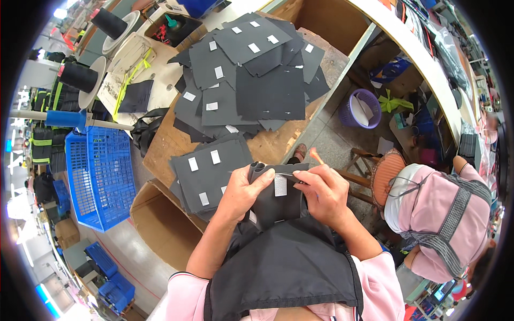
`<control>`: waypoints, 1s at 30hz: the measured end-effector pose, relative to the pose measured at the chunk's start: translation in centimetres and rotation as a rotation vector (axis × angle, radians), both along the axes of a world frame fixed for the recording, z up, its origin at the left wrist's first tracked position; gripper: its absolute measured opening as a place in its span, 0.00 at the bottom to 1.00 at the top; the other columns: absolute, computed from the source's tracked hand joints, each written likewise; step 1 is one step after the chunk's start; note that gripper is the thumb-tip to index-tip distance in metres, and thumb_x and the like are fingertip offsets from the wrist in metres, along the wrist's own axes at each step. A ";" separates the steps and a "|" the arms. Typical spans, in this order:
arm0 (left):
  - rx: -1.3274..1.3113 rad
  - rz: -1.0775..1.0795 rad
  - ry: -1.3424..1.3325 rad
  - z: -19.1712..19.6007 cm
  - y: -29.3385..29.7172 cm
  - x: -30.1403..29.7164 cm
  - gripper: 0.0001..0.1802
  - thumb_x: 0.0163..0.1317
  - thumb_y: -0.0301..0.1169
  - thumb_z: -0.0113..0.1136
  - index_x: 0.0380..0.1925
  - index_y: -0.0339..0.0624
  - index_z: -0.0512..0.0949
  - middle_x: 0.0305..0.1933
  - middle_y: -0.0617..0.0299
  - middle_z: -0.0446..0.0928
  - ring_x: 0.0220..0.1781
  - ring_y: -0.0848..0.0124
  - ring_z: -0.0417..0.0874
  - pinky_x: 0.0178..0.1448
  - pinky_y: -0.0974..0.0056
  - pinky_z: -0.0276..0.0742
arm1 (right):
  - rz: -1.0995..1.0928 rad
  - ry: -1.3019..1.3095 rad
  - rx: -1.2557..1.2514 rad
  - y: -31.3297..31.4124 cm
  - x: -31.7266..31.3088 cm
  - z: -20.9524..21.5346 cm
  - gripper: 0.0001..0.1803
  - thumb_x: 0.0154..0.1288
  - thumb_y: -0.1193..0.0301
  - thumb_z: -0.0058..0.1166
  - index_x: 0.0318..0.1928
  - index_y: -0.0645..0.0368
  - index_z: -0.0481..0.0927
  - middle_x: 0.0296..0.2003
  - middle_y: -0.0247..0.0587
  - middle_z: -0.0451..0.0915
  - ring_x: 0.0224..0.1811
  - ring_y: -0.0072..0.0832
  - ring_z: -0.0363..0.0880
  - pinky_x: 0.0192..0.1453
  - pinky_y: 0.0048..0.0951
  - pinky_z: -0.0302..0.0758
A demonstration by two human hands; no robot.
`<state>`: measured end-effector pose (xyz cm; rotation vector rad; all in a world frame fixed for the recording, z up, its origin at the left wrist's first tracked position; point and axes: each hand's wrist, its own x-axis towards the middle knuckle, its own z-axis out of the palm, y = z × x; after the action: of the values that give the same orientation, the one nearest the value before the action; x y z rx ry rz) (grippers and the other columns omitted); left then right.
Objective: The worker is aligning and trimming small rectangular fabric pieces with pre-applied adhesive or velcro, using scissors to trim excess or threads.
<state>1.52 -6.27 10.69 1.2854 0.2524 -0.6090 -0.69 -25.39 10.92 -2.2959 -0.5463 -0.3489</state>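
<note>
Both my hands are closed at a black fabric piece in front of my chest. My left hand pinches its folded upper edge, thumb on top. My right hand grips a slim tool with an orange end; its exact kind is hidden by the fingers. A thin metallic line shows at the fabric edge between the hands. Just below that edge is a white patch. Beside my left hand lies a stack of black fabric pieces with white patches.
A larger heap of black panels covers the wooden table. Left are a blue crate, thread cones and an open cardboard box. Right are a purple basket, a stool and a person in pink.
</note>
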 end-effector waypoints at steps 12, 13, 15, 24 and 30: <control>0.085 0.241 -0.040 -1.1 0.8 0.3 0.09 0.59 0.32 0.60 0.34 0.40 0.75 0.33 0.69 0.74 0.37 0.81 0.71 0.44 0.71 0.68 | -0.159 0.132 0.285 0.2 0.0 -1.7 0.20 0.45 0.77 0.64 0.42 0.58 0.76 0.28 0.34 0.71 0.25 0.26 0.70 0.29 0.25 0.67; -0.042 0.377 -0.034 -1.2 0.9 0.8 0.11 0.60 0.34 0.60 0.38 0.40 0.75 0.37 0.67 0.76 0.40 0.79 0.74 0.46 0.70 0.70 | -0.252 0.317 0.455 0.1 -0.2 -1.6 0.19 0.47 0.77 0.63 0.43 0.58 0.75 0.28 0.33 0.69 0.26 0.23 0.69 0.29 0.23 0.67; -0.176 0.583 -0.023 -1.7 1.1 1.8 0.13 0.62 0.37 0.58 0.40 0.40 0.75 0.41 0.65 0.77 0.43 0.75 0.76 0.49 0.67 0.71 | -0.222 0.773 0.924 -0.5 -1.6 -4.9 0.22 0.56 0.73 0.61 0.50 0.61 0.69 0.27 0.27 0.65 0.23 0.13 0.62 0.25 0.16 0.62; -0.394 0.784 -0.020 -3.3 0.6 0.7 0.22 0.65 0.39 0.54 0.54 0.37 0.67 0.53 0.60 0.71 0.54 0.69 0.71 0.59 0.62 0.66 | -0.378 1.019 1.496 2.7 0.7 -4.3 0.05 0.62 0.72 0.55 0.36 0.55 0.73 0.17 0.26 0.66 0.14 0.12 0.56 0.17 0.15 0.51; 0.360 0.646 -0.566 -3.2 3.0 0.8 0.39 0.62 0.47 0.54 0.67 0.42 0.50 0.65 0.52 0.59 0.69 0.63 0.55 0.70 0.56 0.48 | -0.283 0.868 1.239 1.4 2.2 -4.4 0.08 0.61 0.76 0.55 0.41 0.60 0.78 0.26 0.23 0.73 0.24 0.09 0.65 0.28 0.14 0.63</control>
<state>2.28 -3.30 7.49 1.5580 0.2912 0.3702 1.49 -24.00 6.52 -1.0949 0.3865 0.1841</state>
